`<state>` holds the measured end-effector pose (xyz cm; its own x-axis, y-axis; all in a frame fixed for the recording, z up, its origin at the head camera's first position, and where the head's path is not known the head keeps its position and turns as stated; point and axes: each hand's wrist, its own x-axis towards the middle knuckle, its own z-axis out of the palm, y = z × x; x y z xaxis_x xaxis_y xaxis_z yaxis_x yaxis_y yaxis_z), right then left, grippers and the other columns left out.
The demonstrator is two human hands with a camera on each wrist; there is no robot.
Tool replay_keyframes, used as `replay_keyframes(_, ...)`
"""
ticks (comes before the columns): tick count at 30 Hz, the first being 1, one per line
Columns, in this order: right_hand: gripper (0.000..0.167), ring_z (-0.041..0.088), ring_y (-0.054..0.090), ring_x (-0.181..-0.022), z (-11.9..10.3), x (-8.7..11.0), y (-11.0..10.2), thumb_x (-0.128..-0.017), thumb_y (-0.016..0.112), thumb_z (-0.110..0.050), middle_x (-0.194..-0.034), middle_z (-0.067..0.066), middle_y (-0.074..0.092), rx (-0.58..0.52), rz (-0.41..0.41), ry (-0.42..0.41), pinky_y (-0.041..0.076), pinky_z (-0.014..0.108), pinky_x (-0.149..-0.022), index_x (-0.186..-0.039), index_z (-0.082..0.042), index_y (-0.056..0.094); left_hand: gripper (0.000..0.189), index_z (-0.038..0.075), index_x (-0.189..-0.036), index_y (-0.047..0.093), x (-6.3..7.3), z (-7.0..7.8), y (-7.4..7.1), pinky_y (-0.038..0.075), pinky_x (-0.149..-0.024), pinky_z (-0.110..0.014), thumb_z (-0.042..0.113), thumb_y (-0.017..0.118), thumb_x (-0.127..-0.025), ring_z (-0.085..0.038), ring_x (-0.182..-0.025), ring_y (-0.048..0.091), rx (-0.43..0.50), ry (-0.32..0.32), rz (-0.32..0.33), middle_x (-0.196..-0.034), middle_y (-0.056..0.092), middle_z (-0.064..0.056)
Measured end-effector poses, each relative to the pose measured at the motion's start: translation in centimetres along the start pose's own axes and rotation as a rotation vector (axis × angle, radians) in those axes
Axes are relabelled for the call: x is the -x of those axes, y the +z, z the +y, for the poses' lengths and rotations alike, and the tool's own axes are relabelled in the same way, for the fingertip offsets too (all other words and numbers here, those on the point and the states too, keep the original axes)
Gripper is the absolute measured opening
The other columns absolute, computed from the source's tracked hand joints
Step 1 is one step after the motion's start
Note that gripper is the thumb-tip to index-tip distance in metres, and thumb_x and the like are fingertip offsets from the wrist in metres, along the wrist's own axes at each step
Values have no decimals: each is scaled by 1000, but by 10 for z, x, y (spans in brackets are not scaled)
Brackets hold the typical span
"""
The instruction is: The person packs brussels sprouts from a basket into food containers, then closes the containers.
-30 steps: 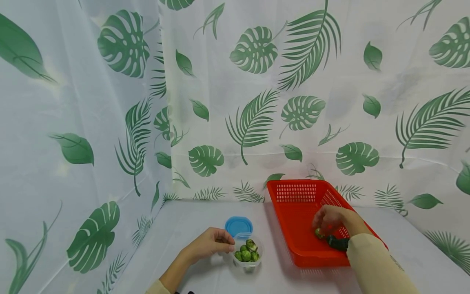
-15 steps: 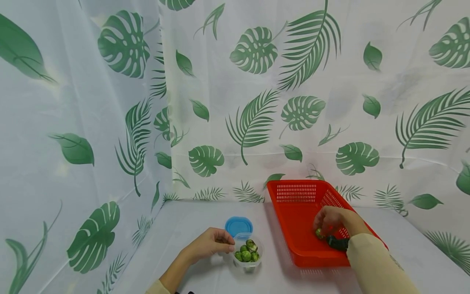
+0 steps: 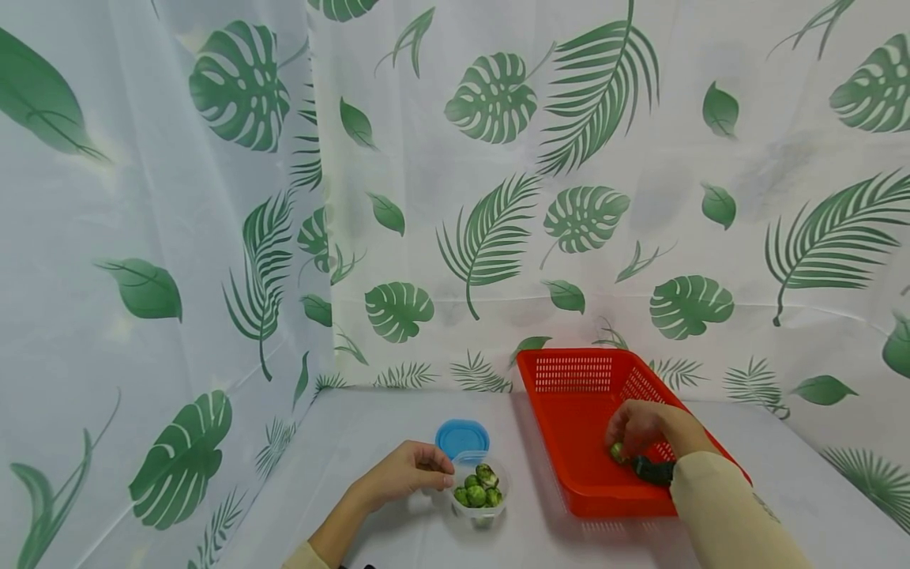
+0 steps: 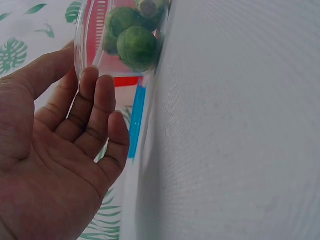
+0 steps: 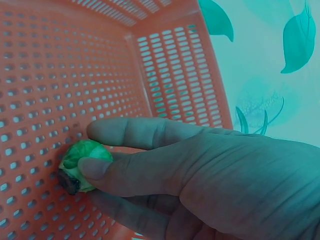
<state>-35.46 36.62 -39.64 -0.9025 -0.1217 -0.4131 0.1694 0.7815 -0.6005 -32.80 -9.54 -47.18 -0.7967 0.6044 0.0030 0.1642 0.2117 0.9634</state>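
In the head view my left hand (image 3: 407, 476) is at the left rim of a small clear plastic container (image 3: 480, 512). Thumb and fingers pinch that rim, as the left wrist view shows with the hand (image 4: 60, 150) beside the container wall (image 4: 80, 47). Several green Brussels sprouts (image 3: 475, 495) lie inside. Over the floor of a red perforated basket (image 3: 569, 427), my right hand (image 3: 637, 425) pinches a single Brussels sprout (image 5: 75, 170) between thumb and fingers. Its dark cut stem end points down and left in the right wrist view.
A blue lid (image 3: 462, 438) lies on the white table (image 3: 384, 427), just behind the clear container. The basket's raised walls surround my right hand. Leaf-printed white curtains (image 3: 490, 237) close off the back and left.
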Motion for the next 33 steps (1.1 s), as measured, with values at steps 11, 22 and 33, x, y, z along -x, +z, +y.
replay_keyframes(11, 32, 26, 64, -99, 2, -3, -1, -82, 84, -6, -105, 7, 74, 35, 6, -2, 60, 48, -92, -112, -7, 75, 27, -5, -113, 72, -2, -2, -1, 53, -75, -28, 17, 75, -96, -12, -85, 67, -15, 0, -3, -93, 73, 0)
replay_keyframes(22, 30, 26, 66, -96, 4, -5, 0, -83, 84, -6, -105, 8, 75, 31, -2, -12, 61, 48, -91, -112, -7, 75, 26, -5, -112, 72, -1, 0, 0, 53, -74, -29, 15, 75, -96, -13, -83, 67, -5, -2, 3, -92, 72, -1)
replay_keyframes(33, 31, 25, 66, -96, 4, -5, 0, -84, 84, -6, -104, 7, 74, 44, 9, -15, 60, 48, -91, -113, -7, 75, 24, -5, -111, 72, 0, 0, 0, 53, -73, -28, 14, 75, -95, -13, -82, 67, -2, -4, 5, -90, 72, 0)
